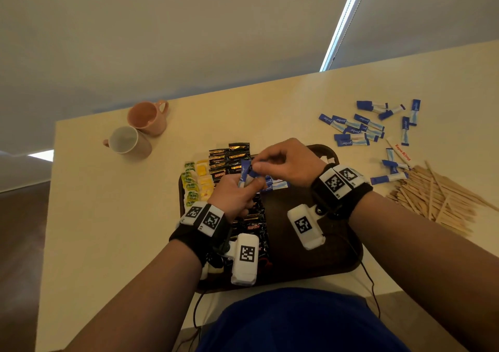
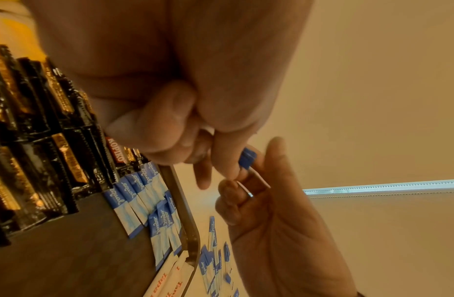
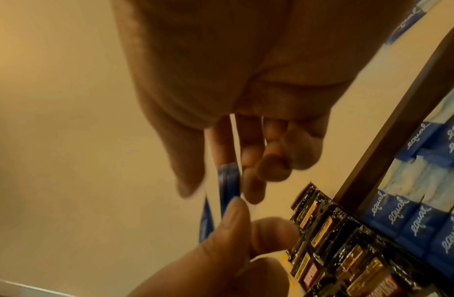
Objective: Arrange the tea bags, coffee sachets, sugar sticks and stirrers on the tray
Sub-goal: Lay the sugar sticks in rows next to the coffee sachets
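Above the far half of the tray (image 1: 348, 254), the left hand (image 1: 235, 195) and right hand (image 1: 289, 162) each pinch blue sugar sticks (image 1: 247, 175) between curled fingers (image 3: 248, 186).

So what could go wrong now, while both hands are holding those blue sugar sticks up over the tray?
1. The left hand and right hand pinch a few blue sugar sticks by thin edges; one might slip and land crooked on the coffee sachets.
2. Setting them down could nudge the neat sugar row by the tray rim.
3. A wrist might sweep the stirrers lying near the table edge.
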`<state>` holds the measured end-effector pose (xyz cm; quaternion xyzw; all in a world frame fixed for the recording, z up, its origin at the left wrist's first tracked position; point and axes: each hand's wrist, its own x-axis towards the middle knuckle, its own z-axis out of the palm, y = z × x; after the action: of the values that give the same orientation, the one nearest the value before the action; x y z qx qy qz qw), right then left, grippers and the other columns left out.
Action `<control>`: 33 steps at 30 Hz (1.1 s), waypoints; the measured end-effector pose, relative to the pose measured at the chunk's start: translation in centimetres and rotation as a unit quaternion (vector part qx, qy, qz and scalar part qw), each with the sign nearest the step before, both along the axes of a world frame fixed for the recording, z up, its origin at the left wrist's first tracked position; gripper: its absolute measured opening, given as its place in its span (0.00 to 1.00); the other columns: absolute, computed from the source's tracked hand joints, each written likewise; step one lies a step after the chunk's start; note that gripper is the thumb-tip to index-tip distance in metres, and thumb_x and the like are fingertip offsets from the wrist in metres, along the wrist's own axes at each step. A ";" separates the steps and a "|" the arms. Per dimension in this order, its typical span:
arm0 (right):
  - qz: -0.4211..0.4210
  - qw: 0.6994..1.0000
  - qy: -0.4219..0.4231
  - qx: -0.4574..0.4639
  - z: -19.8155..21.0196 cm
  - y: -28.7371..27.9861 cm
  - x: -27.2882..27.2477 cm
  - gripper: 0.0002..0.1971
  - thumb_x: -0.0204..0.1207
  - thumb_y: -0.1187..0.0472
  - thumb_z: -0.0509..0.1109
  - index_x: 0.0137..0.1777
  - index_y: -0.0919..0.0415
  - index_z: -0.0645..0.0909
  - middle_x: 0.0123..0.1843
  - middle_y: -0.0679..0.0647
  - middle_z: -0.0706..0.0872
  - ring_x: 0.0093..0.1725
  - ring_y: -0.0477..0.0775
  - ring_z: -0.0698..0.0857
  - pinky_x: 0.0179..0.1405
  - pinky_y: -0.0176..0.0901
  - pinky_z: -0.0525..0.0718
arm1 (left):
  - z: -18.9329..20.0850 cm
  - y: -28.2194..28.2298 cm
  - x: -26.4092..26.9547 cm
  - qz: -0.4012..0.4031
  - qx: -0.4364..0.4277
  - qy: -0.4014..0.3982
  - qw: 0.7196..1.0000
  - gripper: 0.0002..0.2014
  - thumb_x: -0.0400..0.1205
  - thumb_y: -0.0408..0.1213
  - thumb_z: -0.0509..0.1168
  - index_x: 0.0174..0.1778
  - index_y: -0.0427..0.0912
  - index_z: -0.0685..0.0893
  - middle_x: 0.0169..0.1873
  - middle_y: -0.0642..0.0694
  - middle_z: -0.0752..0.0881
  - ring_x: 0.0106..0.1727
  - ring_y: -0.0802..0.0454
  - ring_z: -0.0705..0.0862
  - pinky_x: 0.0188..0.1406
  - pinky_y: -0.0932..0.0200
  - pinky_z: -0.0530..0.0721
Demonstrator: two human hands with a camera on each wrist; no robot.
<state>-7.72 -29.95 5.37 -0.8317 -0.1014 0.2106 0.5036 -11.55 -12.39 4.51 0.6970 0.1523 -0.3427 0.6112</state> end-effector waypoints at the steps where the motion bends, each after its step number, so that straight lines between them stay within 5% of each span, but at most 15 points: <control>1: 0.010 1.000 0.012 0.001 0.2 0.0 -0.2 0.07 0.77 0.57 0.76 0.51 0.58 0.91 0.43 0.52 0.92 0.41 0.44 0.89 0.44 0.36 0.87 | 0.0 0.1 -0.1 -0.017 0.006 -0.003 1.000 0.10 0.86 0.39 0.67 0.50 0.35 0.82 0.19 0.55 0.72 0.18 0.59 0.68 0.15 0.65 0.66; 5: -0.021 1.000 0.001 -0.020 0.0 -0.4 -0.7 0.03 0.76 0.59 0.77 0.46 0.58 0.91 0.38 0.50 0.91 0.34 0.40 0.86 0.38 0.34 0.85 | 0.6 0.5 -0.6 -0.028 -0.045 0.005 0.999 0.04 0.86 0.39 0.67 0.47 0.45 0.80 0.25 0.56 0.75 0.21 0.59 0.70 0.17 0.65 0.67; 9: -0.067 0.997 -0.011 -0.043 -0.3 -0.2 -1.4 0.04 0.76 0.58 0.77 0.45 0.58 0.91 0.35 0.54 0.91 0.35 0.55 0.88 0.38 0.47 0.87 | 1.1 0.8 -0.7 0.049 -0.116 0.061 0.990 0.06 0.90 0.38 0.57 0.55 0.43 0.79 0.33 0.49 0.76 0.22 0.58 0.68 0.15 0.67 0.62; 11: -0.077 0.996 -0.023 -0.040 -0.1 0.0 -1.6 0.03 0.76 0.59 0.77 0.44 0.57 0.91 0.34 0.55 0.91 0.33 0.55 0.87 0.38 0.49 0.86 | 0.9 0.9 -0.7 0.049 -0.093 0.047 0.993 0.09 0.91 0.39 0.55 0.55 0.43 0.80 0.35 0.47 0.78 0.22 0.58 0.69 0.16 0.67 0.64; 15: -0.094 0.994 -0.043 0.015 0.4 0.8 -2.1 0.03 0.74 0.62 0.79 0.47 0.60 0.91 0.38 0.54 0.92 0.36 0.49 0.89 0.39 0.37 0.87 | 0.7 0.9 -1.0 0.014 -0.035 -0.008 0.999 0.13 0.91 0.40 0.56 0.60 0.37 0.82 0.38 0.47 0.82 0.23 0.58 0.71 0.20 0.64 0.70; 18: -0.133 0.988 -0.078 0.005 0.6 1.3 -2.2 0.04 0.73 0.62 0.79 0.46 0.61 0.91 0.38 0.53 0.92 0.35 0.46 0.89 0.38 0.35 0.87 | 0.6 0.9 -1.0 0.020 0.006 -0.028 0.999 0.12 0.91 0.40 0.56 0.55 0.39 0.83 0.40 0.45 0.84 0.22 0.57 0.72 0.20 0.62 0.73; 21: -0.162 0.973 -0.160 -0.025 0.9 1.4 -2.5 0.04 0.73 0.61 0.80 0.45 0.60 0.92 0.38 0.51 0.91 0.37 0.46 0.88 0.39 0.36 0.87 | 1.0 1.1 -0.8 0.055 0.019 0.005 0.998 0.14 0.92 0.40 0.55 0.56 0.37 0.84 0.34 0.47 0.78 0.21 0.59 0.68 0.17 0.66 0.65; 26: -0.055 0.962 -0.262 -0.051 1.2 2.5 -4.3 0.07 0.73 0.63 0.79 0.50 0.60 0.92 0.42 0.51 0.91 0.39 0.44 0.86 0.42 0.33 0.83 | 1.7 1.4 -0.6 0.116 -0.185 0.115 0.969 0.19 0.90 0.52 0.54 0.44 0.40 0.80 0.27 0.48 0.74 0.19 0.59 0.64 0.14 0.68 0.58; 29: -0.005 0.959 -0.278 -0.056 1.2 2.6 -4.7 0.09 0.74 0.66 0.78 0.53 0.60 0.91 0.41 0.53 0.90 0.39 0.46 0.85 0.40 0.36 0.83 | 2.0 1.3 -0.3 0.118 -0.192 0.108 0.968 0.14 0.90 0.44 0.57 0.43 0.40 0.77 0.27 0.48 0.72 0.19 0.59 0.63 0.14 0.68 0.58; 33: -0.042 0.969 -0.244 -0.026 1.5 1.9 -4.5 0.10 0.76 0.66 0.73 0.56 0.59 0.90 0.45 0.49 0.89 0.39 0.41 0.83 0.41 0.26 0.79 | 1.9 1.4 -0.4 0.092 -0.151 0.058 0.982 0.13 0.91 0.41 0.57 0.42 0.40 0.78 0.27 0.50 0.72 0.20 0.59 0.63 0.15 0.68 0.59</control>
<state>-12.19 -28.07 6.88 -0.8741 -0.1804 -0.0176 0.4507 -11.95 -11.02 6.44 0.5585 0.1972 -0.3438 0.7287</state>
